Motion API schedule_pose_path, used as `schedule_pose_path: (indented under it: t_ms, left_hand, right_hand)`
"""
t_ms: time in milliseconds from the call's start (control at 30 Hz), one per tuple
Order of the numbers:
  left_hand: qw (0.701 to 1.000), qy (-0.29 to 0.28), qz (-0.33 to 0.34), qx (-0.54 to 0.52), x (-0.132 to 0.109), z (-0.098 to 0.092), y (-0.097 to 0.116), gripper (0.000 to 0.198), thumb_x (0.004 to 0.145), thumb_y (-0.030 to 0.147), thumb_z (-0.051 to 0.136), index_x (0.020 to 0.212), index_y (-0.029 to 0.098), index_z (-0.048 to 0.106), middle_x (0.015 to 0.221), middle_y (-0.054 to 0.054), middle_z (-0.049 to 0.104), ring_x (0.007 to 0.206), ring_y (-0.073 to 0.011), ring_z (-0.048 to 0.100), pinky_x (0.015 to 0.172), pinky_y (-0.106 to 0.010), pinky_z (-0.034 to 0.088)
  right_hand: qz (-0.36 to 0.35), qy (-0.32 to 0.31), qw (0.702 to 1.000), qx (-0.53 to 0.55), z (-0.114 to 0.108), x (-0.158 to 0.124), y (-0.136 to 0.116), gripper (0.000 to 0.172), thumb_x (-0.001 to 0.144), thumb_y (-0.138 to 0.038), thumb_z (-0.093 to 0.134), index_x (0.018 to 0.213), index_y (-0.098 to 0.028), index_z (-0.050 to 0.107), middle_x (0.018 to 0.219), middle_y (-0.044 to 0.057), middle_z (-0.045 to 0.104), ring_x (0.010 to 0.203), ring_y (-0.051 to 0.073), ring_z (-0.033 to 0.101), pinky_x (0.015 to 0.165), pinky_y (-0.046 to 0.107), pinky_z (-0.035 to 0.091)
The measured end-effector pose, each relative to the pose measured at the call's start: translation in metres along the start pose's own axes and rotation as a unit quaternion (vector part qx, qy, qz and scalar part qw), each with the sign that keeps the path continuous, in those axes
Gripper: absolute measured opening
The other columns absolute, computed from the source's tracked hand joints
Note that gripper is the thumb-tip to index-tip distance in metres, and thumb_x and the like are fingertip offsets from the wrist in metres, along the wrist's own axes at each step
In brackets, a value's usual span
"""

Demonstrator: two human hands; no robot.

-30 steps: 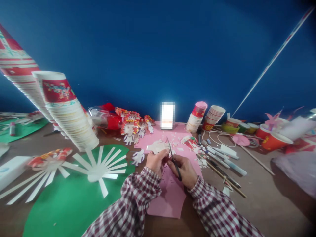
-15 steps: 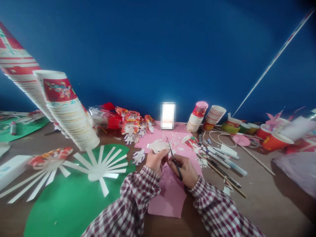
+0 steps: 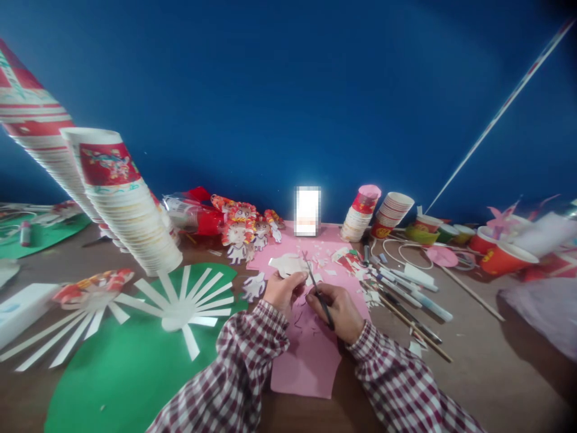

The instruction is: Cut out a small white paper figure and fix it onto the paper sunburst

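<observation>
My right hand [image 3: 337,310] is closed round the handles of a pair of scissors [image 3: 321,294], whose blades point up and away from me. Close on its left, my left hand [image 3: 285,290] pinches a white paper cutout [image 3: 288,264]. The blades stand at the right edge of that cutout, slightly apart at the tips. Both hands are over a pink sheet [image 3: 306,367] strewn with small white scraps [image 3: 321,252]. A loose white paper figure [image 3: 253,287] lies just left of my left hand.
Tall paper cup stacks [image 3: 121,198] lean at the left, beside a green sheet [image 3: 108,367] holding a cut-open white cup [image 3: 175,316]. Decorated paper figures [image 3: 241,231] are at the back. Pens [image 3: 406,291], a thin stick [image 3: 471,291] and orange cups [image 3: 507,257] lie right.
My left hand has shifted slightly left, and more of the white cutout shows above it. The scissors have moved a little apart from the left fingers.
</observation>
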State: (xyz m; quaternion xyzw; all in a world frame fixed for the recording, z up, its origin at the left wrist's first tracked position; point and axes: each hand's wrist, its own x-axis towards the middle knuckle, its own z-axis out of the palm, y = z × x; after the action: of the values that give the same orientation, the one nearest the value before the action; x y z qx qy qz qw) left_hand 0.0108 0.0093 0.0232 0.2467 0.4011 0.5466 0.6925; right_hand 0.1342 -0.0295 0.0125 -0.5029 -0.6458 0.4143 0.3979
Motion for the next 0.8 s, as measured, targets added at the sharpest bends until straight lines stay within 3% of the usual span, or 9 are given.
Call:
schedule_pose_path:
  t_ms: [333,800]
  left_hand:
    - [1.0,-0.017,0.014,0.014,0.002,-0.001,0.004,0.02,0.048,0.017,0.07,0.053,0.013,0.051,0.044,0.004,0.048,0.041,-0.0057,0.043,0.04,-0.019,0.032]
    - [0.996,-0.054,-0.044,0.053,0.008,-0.013,0.018,0.022,0.048,0.015,0.07,0.058,0.013,0.051,0.045,0.004,0.049,0.042,-0.0051,0.044,0.041,-0.018,0.035]
  right_hand:
    - [-0.005,-0.008,1.0,-0.005,0.0,0.0,-0.002,0.021,0.072,-0.035,0.056,0.07,-0.014,0.057,0.052,-0.004,0.039,0.047,0.007,0.033,0.042,0.018,0.026]
    - [-0.002,-0.026,0.999,-0.045,0.0,0.0,-0.001,0.022,0.074,-0.036,0.055,0.067,-0.015,0.054,0.052,-0.004,0.037,0.046,0.007,0.032,0.042,0.018,0.025]
